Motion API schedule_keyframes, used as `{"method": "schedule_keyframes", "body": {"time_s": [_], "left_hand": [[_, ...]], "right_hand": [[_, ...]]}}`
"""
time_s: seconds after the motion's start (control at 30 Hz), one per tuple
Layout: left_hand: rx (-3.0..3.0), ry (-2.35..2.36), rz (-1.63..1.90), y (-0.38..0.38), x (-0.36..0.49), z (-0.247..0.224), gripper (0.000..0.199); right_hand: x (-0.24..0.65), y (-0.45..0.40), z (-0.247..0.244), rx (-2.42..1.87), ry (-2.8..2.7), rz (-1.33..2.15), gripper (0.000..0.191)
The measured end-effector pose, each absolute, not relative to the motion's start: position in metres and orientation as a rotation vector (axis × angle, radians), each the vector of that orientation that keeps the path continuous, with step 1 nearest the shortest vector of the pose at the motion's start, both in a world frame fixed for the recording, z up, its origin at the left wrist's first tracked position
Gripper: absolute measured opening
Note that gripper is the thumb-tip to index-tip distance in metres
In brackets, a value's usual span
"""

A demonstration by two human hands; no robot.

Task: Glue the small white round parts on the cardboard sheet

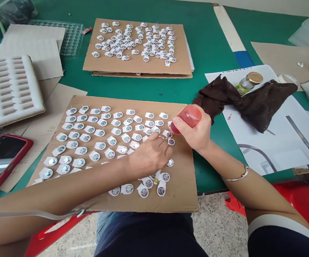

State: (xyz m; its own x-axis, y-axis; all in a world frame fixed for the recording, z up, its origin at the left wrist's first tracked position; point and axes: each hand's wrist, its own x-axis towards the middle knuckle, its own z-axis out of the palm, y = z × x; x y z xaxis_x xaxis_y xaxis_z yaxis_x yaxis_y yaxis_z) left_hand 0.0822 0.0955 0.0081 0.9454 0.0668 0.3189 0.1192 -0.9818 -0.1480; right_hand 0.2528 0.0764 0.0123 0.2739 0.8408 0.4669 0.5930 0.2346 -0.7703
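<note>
My right hand (197, 130) is wrapped round a small soft red squeeze bottle (190, 115), tilted with its narrow end down and to the left. That end is over small round silver parts on white paper tabs (171, 142) near the right edge of a cardboard sheet (182, 185); a reddish tint shows on the nearest ones. Beside it my left hand (156, 153) is closed low over the sheet, its fingertips curled under, so I cannot make out what they hold. Rows of similar tabbed parts (95, 156) cover the sheet. A slim yellow-and-white piece (156, 177) shows just below the left hand.
Behind lies another stack of cardboard (90, 64) bearing more parts. A dark brown cloth (261, 103), a gold-lidded jar (248, 84) and printed paper (229, 150) are at right. At left are a red-cased phone (7, 160), a white foam tray (10, 92) and a clear plastic tray (71, 39).
</note>
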Motion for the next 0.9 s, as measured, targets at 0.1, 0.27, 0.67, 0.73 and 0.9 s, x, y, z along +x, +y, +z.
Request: {"method": "schedule_keyframes", "body": {"time_s": [0.1,0.27,0.67,0.73,0.9], "left_hand": [[-2.923,-0.131,-0.488,0.0946,0.0832,0.0081,0.028],[-2.922,-0.125,-0.52,0.0944,0.0839,0.0077,0.026],[-2.937,-0.134,-0.511,0.0952,0.0829,0.0072,0.027],[-2.943,-0.137,-0.513,0.0953,0.0825,0.0069,0.027],[-2.957,-0.138,-0.503,0.0953,0.0819,0.0076,0.027]], "right_hand": [[0.2531,0.0767,0.0101,-1.466,-1.421,0.289,0.025],[0.2537,0.0771,0.0075,-1.491,-1.441,0.306,0.026],[0.2538,0.0789,0.006,-1.504,-1.451,0.288,0.028],[0.2541,0.0793,0.0055,-1.498,-1.455,0.259,0.027],[0.2546,0.0788,0.005,-1.482,-1.454,0.259,0.026]]}}
